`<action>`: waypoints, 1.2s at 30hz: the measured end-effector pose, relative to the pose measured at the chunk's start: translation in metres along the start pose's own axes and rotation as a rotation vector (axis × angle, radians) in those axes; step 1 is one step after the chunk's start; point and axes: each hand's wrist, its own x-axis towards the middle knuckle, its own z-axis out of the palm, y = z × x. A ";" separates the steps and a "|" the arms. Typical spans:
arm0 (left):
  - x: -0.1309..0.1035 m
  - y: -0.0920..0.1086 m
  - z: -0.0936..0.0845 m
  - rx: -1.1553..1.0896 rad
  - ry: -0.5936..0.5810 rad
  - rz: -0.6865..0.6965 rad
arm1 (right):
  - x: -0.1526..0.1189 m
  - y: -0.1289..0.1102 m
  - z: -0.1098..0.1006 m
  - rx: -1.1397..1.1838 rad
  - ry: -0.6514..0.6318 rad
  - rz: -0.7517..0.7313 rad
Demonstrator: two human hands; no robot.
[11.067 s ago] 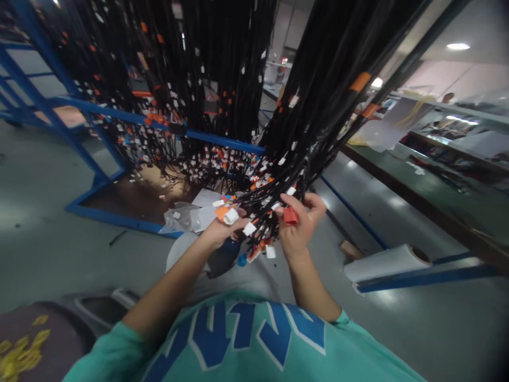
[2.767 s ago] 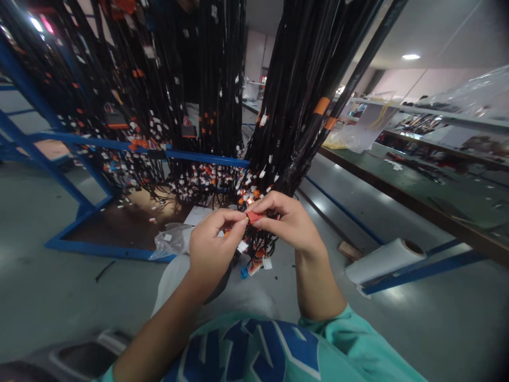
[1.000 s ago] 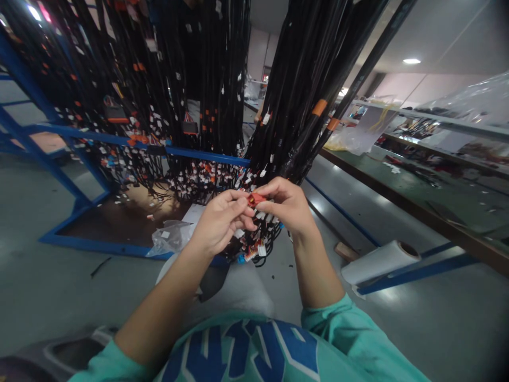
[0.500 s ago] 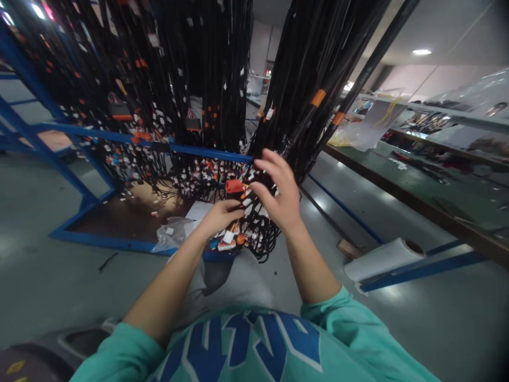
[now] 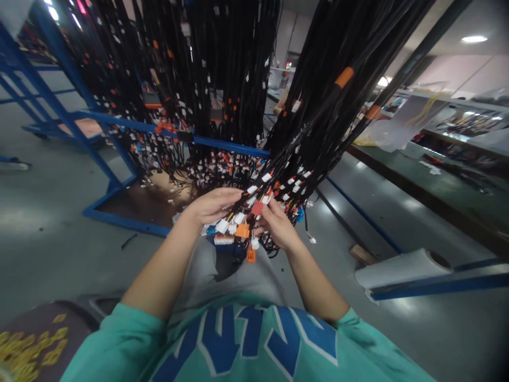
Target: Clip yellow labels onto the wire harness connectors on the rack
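A thick bundle of black wire harnesses (image 5: 286,154) slants down in front of me, its ends fanned out with white, orange and red connectors. My left hand (image 5: 212,205) grips the bundle's left side, its fingertips partly hidden behind the wires. On the other side my right hand (image 5: 278,225) is closed around the lower wires, thumb beside a red connector (image 5: 257,207). Below and between the hands hang an orange connector (image 5: 242,231), a white connector (image 5: 221,226) and a smaller orange connector (image 5: 251,255).
A blue metal rack (image 5: 230,146) carries many more hanging harnesses behind. To the right are a long green-topped table (image 5: 445,180) and a roll of white film (image 5: 403,268). A round dark seat with yellow marks (image 5: 37,339) stands at lower left.
My right hand has come down and closed on the wires from a raised, spread pose. The left hand now grips the bundle. Connector ends are lifted towards me, and the view has turned left.
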 end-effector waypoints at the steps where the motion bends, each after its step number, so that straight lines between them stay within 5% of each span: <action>1: -0.007 0.000 -0.003 0.007 -0.004 0.006 | 0.000 -0.003 0.002 0.033 -0.022 0.009; 9: -0.051 -0.008 -0.014 0.363 0.061 0.048 | -0.004 -0.009 0.020 0.286 -0.143 0.126; 15: -0.058 -0.017 -0.009 0.208 0.199 0.190 | -0.004 -0.015 0.030 0.423 -0.206 0.260; 19: -0.062 -0.027 -0.011 0.238 0.309 0.357 | 0.000 -0.009 0.028 0.472 -0.276 0.216; 25: -0.082 -0.042 -0.007 0.581 0.609 0.461 | 0.002 -0.003 0.021 0.449 -0.292 0.122; 29: -0.089 -0.050 0.006 0.830 0.612 0.431 | 0.003 -0.008 0.022 0.477 -0.291 0.199; 33: -0.085 -0.053 0.005 0.716 0.542 0.371 | 0.007 -0.018 0.027 0.560 -0.268 0.317; 36: -0.084 -0.055 -0.002 0.594 0.706 0.433 | 0.012 -0.026 0.029 0.595 -0.299 0.408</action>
